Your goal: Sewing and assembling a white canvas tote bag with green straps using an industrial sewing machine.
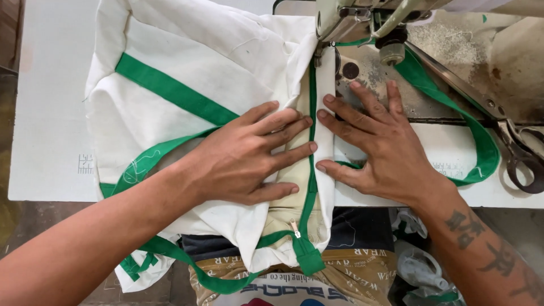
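Across the white sewing table (51,113), from nine o'clock to the centre, spreads a white cotton garment with green binding tape (187,85), soft, light and floppy, likely to bunch or slide unless pressed flat near the seam. At twelve o'clock stands the grey metal sewing machine head (354,20), its foot on the green-edged zipper seam (311,170). Left hand (243,156) lies open, fingers spread, flat on the cloth at centre. Right hand (379,147), also open and flat, presses just beside the seam towards three o'clock. Dark steel scissors (518,150) rest at three o'clock, beside a loose green tape loop (481,141).
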